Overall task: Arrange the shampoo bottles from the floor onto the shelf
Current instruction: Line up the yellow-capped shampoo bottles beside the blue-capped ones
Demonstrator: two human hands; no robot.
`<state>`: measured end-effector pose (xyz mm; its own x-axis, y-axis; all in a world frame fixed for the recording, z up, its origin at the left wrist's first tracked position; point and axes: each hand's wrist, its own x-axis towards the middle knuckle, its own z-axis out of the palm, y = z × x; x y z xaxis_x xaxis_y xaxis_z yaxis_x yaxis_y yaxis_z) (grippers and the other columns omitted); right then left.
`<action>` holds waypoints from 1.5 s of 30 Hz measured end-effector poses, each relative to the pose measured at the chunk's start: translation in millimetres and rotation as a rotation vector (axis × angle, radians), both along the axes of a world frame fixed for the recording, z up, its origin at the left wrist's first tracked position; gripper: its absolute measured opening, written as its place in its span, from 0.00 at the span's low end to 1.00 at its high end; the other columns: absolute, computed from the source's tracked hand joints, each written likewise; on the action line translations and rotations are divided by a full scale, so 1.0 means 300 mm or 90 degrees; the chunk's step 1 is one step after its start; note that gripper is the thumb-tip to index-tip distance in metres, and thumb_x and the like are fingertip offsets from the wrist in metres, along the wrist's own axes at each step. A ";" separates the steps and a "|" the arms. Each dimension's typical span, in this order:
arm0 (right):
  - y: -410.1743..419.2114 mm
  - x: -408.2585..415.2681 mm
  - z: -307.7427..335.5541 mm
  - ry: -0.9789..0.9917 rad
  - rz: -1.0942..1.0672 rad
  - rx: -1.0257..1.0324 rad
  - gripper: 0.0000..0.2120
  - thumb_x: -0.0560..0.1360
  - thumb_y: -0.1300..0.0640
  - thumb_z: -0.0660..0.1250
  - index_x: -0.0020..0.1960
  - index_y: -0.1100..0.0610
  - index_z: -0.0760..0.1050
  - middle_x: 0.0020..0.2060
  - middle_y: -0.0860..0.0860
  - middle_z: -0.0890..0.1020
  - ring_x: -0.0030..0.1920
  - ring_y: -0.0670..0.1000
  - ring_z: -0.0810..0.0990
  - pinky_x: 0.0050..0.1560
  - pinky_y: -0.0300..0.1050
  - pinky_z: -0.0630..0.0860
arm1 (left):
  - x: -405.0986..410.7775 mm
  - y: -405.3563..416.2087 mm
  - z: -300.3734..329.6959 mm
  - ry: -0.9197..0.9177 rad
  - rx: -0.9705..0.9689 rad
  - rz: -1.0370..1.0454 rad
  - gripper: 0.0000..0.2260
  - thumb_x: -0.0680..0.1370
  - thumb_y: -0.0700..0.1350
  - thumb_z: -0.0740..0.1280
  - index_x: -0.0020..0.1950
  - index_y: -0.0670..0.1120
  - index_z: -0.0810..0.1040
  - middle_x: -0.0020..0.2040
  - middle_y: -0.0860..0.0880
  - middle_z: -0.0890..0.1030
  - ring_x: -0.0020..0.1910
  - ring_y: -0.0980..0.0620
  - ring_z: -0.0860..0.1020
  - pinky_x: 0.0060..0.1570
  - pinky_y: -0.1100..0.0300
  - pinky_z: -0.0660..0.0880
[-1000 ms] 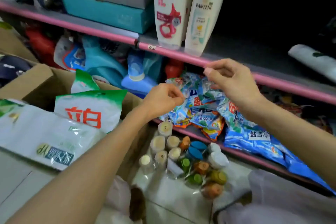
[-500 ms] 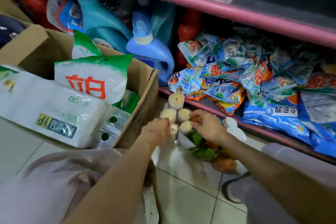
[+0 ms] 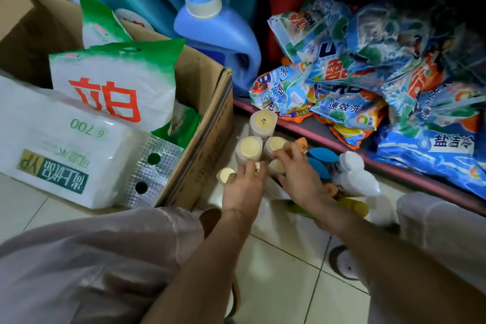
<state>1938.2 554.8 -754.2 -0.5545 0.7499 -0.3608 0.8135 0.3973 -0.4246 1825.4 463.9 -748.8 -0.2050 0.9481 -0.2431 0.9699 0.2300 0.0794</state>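
Both hands are down among the shampoo bottles [image 3: 265,144] standing in a tight cluster on the tiled floor [image 3: 284,265], wedged between the cardboard box [image 3: 202,102] and the edge of the pink lower shelf [image 3: 389,168]. The left hand [image 3: 243,189] has its fingers curled over the cream caps of the near bottles, and the right hand [image 3: 297,173] reaches onto the caps beside it; whether either grip has truly closed round a bottle I cannot tell, since the fingertips hide what they meet. To do this step well, each hand should take one bottle below its cap, round the body, and lift straight up so that the neighbours, which touch each other, are not toppled; the bottles nearest the box are best taken first, since the blue-capped and white-capped ones sit further right under the shelf lip. Compared with half a second earlier, the view has dropped closer to the floor, the upper shelf rail has gone out of sight, and the hands have settled lower onto the caps.
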 end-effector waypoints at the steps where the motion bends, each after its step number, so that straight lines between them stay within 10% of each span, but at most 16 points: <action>1: 0.001 -0.001 0.001 -0.009 0.002 0.004 0.21 0.74 0.61 0.68 0.64 0.50 0.67 0.65 0.50 0.61 0.62 0.54 0.71 0.54 0.52 0.78 | 0.005 0.001 -0.007 -0.020 -0.017 0.002 0.26 0.76 0.37 0.65 0.71 0.49 0.61 0.64 0.43 0.68 0.60 0.46 0.72 0.51 0.54 0.75; 16: 0.010 0.056 0.015 -0.041 0.013 -0.015 0.24 0.75 0.63 0.64 0.68 0.48 0.65 0.66 0.51 0.71 0.63 0.56 0.74 0.61 0.56 0.74 | 0.011 0.038 0.006 0.017 -0.094 -0.008 0.26 0.74 0.34 0.65 0.70 0.46 0.62 0.61 0.44 0.72 0.52 0.45 0.79 0.35 0.56 0.69; 25: 0.039 0.126 0.394 0.059 -0.027 0.162 0.19 0.75 0.54 0.67 0.64 0.55 0.68 0.60 0.55 0.75 0.58 0.60 0.76 0.53 0.50 0.72 | 0.025 0.099 0.395 -0.021 -0.082 0.058 0.21 0.74 0.44 0.68 0.66 0.46 0.69 0.61 0.42 0.73 0.59 0.43 0.76 0.49 0.52 0.74; 31: 0.014 0.236 0.727 0.262 -0.256 0.231 0.15 0.71 0.51 0.72 0.55 0.54 0.76 0.46 0.47 0.77 0.45 0.49 0.75 0.45 0.38 0.67 | -0.078 0.107 0.792 -0.228 0.149 0.138 0.08 0.71 0.44 0.68 0.48 0.44 0.76 0.50 0.42 0.80 0.51 0.43 0.78 0.39 0.57 0.71; 37: -0.015 0.359 1.054 0.614 -0.492 0.203 0.08 0.74 0.54 0.70 0.47 0.58 0.76 0.42 0.55 0.82 0.48 0.57 0.83 0.43 0.49 0.82 | -0.133 0.052 0.941 -0.778 0.365 0.354 0.07 0.71 0.40 0.73 0.45 0.46 0.77 0.47 0.44 0.79 0.48 0.46 0.81 0.46 0.50 0.81; 45: 0.048 0.474 1.214 0.925 -0.827 -0.052 0.19 0.76 0.56 0.67 0.65 0.60 0.71 0.61 0.57 0.76 0.53 0.54 0.80 0.49 0.48 0.82 | -0.101 0.076 0.926 -1.039 0.454 0.441 0.09 0.74 0.37 0.70 0.53 0.41 0.76 0.51 0.41 0.79 0.46 0.44 0.81 0.36 0.61 0.81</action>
<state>2080.5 569.2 -390.1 0.3727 0.8900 -0.2627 -0.3807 -0.1115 -0.9180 1794.9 486.7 -471.1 -0.5446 0.8089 -0.2215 -0.3692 0.0059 0.9293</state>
